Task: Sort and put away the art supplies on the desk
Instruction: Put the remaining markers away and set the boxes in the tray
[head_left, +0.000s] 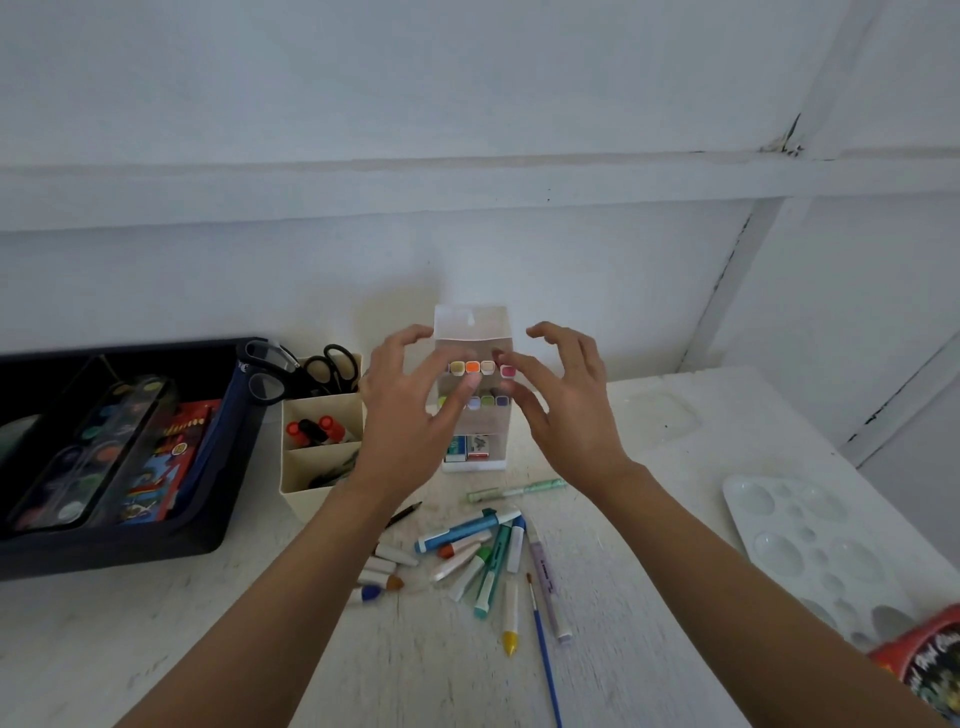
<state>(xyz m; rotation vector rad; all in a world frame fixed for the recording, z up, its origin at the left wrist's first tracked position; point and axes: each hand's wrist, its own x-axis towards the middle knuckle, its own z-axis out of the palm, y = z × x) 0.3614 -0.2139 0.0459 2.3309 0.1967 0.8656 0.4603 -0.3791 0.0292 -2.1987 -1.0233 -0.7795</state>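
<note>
A clear plastic marker case (470, 325) stands at the back of the white desk (208, 649), its flap up and two rows of coloured marker ends facing me. My left hand (410, 415) holds its left side, thumb across the front. My right hand (566, 410) is at its right side, thumb and forefinger pinching the end of a pink marker (508, 371) in the top row. Loose markers and crayons (483, 551) lie in a heap in front, with a blue-handled brush (545, 660) and a pale green pen (519, 488).
A cream organiser (322, 415) with scissors (332, 364) and red-capped markers stands left of the case. A black tray (104, 556) at far left holds a watercolour set (88, 457). A white palette (810, 540) and a red packet (930, 660) lie at right.
</note>
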